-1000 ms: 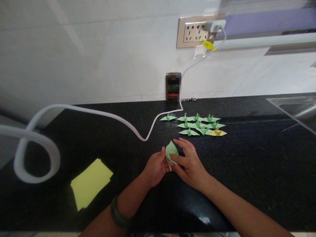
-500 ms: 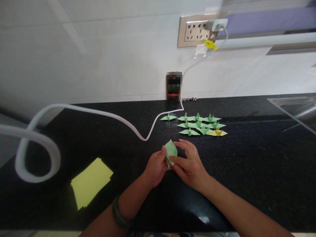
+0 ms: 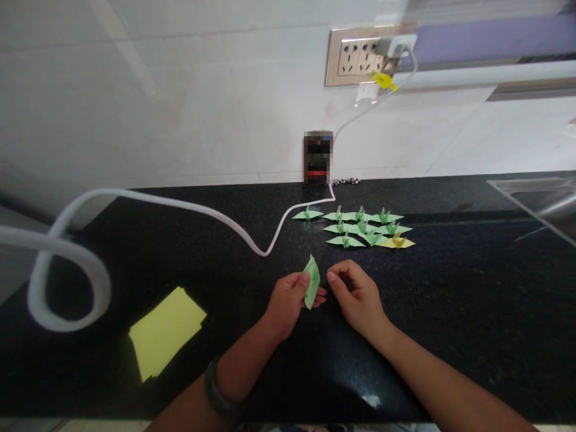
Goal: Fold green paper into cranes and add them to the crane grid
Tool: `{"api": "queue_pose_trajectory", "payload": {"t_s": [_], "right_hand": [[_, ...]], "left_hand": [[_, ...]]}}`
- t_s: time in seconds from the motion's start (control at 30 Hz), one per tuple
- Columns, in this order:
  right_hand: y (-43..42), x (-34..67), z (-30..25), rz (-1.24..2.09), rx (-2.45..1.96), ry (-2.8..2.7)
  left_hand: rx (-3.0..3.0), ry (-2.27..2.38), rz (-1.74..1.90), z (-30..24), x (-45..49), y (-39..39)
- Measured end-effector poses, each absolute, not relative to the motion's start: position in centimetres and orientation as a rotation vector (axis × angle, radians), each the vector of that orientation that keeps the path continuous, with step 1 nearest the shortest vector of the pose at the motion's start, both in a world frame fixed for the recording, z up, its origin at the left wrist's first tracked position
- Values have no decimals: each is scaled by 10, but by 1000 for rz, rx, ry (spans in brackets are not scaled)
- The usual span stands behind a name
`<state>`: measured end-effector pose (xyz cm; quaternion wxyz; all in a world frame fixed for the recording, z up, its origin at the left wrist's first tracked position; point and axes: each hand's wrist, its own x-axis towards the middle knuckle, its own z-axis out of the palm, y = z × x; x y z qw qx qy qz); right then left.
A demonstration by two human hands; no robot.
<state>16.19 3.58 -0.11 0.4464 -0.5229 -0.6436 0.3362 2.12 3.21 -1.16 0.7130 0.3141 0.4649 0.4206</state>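
Observation:
My left hand (image 3: pixel 288 300) pinches a folded green paper piece (image 3: pixel 311 281) between thumb and fingers, holding it upright just above the black counter (image 3: pixel 450 312). My right hand (image 3: pixel 357 294) rests a little to the right of the paper, fingers loosely curled, not touching it and with nothing visible in it. Beyond the hands lie several finished green paper cranes (image 3: pixel 360 228) in rows, with one yellow crane (image 3: pixel 396 242) at the right end.
A stack of yellow paper squares (image 3: pixel 164 333) lies at the left front. A white cable (image 3: pixel 180 207) loops across the counter to a phone (image 3: pixel 317 158) leaning on the tiled wall. A wall socket (image 3: pixel 360 57) is above. A metal sink edge (image 3: pixel 535 192) is at right.
My right hand has let go of the green paper and drawn back to the right. The left hand keeps the paper, now turned edge-on and narrower.

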Motion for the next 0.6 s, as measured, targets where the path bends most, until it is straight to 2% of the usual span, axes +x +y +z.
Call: {"api": "queue_pose_trajectory", "payload": {"t_s": [0.1,0.2,0.4,0.6], "right_hand": [[40,160,-6,1270,-1278,-1396],[42,158,-7,1465,-1185,-1319],[40,157,-10,1261,-1260,-1369],[41,160,-8,1113,-1263,-1499]], "left_hand": [[753,1056,933,-13,22,32],[875,1122,936,-14,22,32],[1263,1241,907,-11,21,29],[1305,1215,816,-8,21,28]]}}
